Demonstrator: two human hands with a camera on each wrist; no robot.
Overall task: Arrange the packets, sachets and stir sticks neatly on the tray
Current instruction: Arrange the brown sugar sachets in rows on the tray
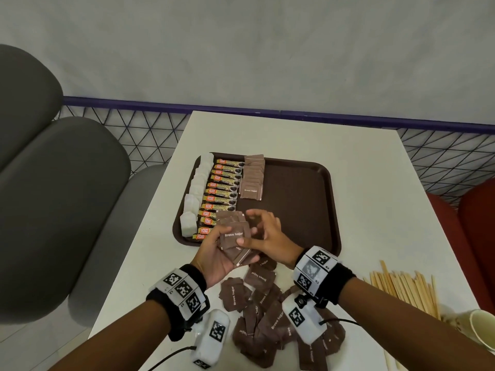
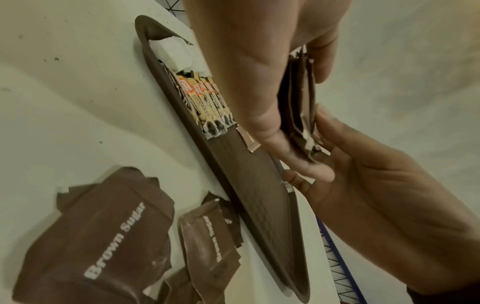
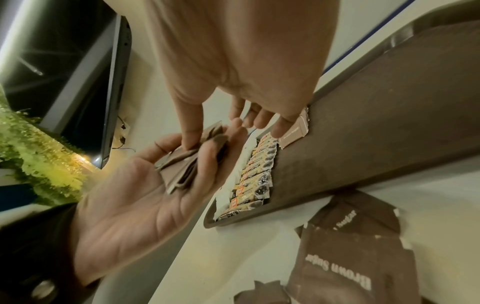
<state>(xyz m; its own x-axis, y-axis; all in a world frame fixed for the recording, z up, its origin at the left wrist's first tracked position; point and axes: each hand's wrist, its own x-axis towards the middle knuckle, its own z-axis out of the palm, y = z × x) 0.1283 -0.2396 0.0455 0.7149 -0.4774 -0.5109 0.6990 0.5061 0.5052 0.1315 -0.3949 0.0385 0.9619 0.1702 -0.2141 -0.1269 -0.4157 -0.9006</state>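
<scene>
My left hand (image 1: 218, 246) holds a fanned stack of brown sugar sachets (image 1: 234, 236) palm up, just above the near left corner of the brown tray (image 1: 294, 199). My right hand (image 1: 254, 227) pinches the same stack, thumb on the top sachet and fingers curled over its far edge. The right wrist view shows that thumb pressing the stack (image 3: 187, 164) in the left palm (image 3: 142, 195). On the tray lie a column of white sachets (image 1: 197, 192), a column of coffee stick packets (image 1: 222, 194) and a row of brown sugar sachets (image 1: 251, 180).
A loose pile of brown sugar sachets (image 1: 267, 317) lies on the white table near me. Wooden stir sticks (image 1: 401, 287) lie at the right, with a paper cup (image 1: 482, 330) beyond them. The tray's right half is bare. Grey seats (image 1: 53, 196) stand at the left.
</scene>
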